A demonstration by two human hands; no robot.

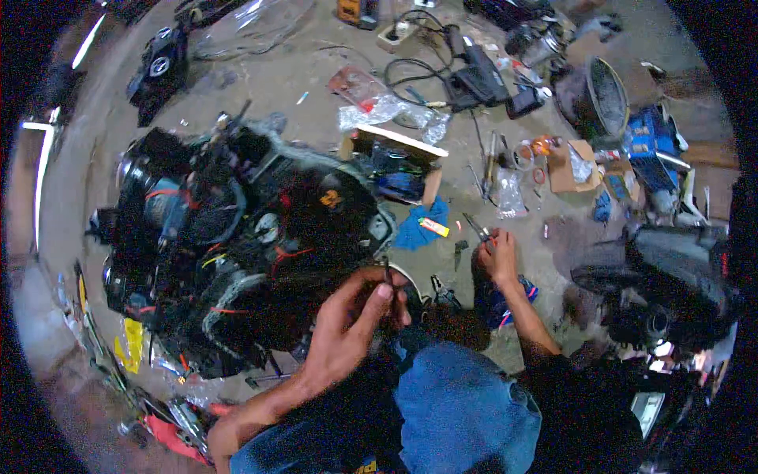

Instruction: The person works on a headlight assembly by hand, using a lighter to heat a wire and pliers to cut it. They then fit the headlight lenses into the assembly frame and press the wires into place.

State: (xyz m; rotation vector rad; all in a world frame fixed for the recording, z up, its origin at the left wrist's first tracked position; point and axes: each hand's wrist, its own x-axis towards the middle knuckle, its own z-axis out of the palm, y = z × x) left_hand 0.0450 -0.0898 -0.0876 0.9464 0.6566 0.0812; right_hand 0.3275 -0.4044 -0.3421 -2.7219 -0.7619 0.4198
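My left hand (351, 324) is closed, with thumb and fingers pinching a thin dark rod-like piece (388, 273) that points upward. Its exact kind is too blurred to tell. Just left of this hand lies a large black engine assembly (260, 237) with hoses and red and yellow wires. Farther to the right, my right hand (499, 257) is low over the floor, its fingers closed round the handles of a pair of pliers (476, 226). The metal jaws point up and to the left. Near them lies a blue cloth (425, 227) with a small yellow-and-red packet on it.
An open box (399, 170) of dark parts stands beside the engine. Beyond it lie a corded black power tool (478, 75), plastic bags and a cardboard box (574, 167). A round tub (596, 99) and a blue crate (654, 146) stand at right, above a black molded housing (671, 261).
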